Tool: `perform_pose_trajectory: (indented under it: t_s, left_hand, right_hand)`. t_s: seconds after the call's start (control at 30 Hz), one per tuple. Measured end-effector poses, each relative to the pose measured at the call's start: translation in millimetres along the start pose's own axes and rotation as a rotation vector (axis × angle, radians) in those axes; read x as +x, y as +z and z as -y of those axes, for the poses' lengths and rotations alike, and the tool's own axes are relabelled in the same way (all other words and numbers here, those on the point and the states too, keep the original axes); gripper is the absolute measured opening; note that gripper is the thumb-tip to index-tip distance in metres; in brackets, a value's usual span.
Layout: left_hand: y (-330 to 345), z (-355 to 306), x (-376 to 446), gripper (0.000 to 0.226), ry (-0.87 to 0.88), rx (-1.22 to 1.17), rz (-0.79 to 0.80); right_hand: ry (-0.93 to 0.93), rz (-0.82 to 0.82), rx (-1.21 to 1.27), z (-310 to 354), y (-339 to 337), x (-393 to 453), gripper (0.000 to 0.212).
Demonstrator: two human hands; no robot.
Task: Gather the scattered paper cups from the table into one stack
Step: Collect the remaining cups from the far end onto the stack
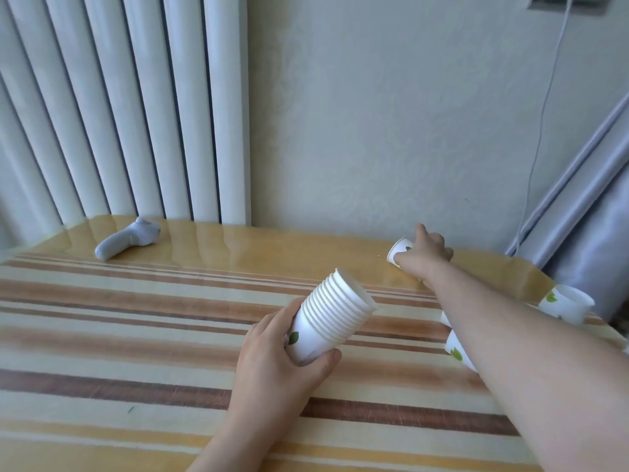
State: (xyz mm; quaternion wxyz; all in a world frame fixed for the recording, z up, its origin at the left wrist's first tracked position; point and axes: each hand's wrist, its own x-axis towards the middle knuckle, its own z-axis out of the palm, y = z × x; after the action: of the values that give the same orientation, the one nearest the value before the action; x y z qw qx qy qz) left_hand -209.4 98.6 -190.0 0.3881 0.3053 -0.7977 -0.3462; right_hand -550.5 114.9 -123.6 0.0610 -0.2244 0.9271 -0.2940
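My left hand grips a stack of several white paper cups with green leaf prints, tilted with its open end up and to the right, above the middle of the striped table. My right hand reaches to the far right of the table and closes around a single paper cup lying on its side. Another cup lies partly hidden under my right forearm. One more cup lies at the table's right edge.
A white handheld device lies at the far left of the table near the radiator. The wall runs along the table's far edge, with a cable hanging down it. A grey curtain stands at the right.
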Motion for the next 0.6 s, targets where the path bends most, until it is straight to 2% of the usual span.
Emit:
perform_pose_trajectory:
  t_s: [0.23, 0.33, 0.43, 0.5, 0.6]
  left_hand:
    - [2, 4, 2, 0.065, 0.007, -0.011, -0.012]
    - [2, 3, 2, 0.067, -0.008, -0.017, -0.013]
    - [1, 2, 1, 0.069, -0.021, -0.012, -0.004]
    - [0, 0, 1, 0.066, -0.018, -0.009, 0.008]
    - [-2, -3, 0, 0.061, -0.012, -0.03, 0.022]
  right_hand:
    - [0.052, -0.007, -0.183, -1, 29, 19, 0.066]
    - [-0.01, 0.075, -0.3, 7, 35, -4, 0.065]
    - [-0.119, 0.113, -0.295, 10, 36, -47, 0.064]
    - [-0.187, 0.114, -0.16, 6, 37, -79, 0.07]
    - [-0.12, 0.088, 0.4, -2, 32, -122, 0.06]
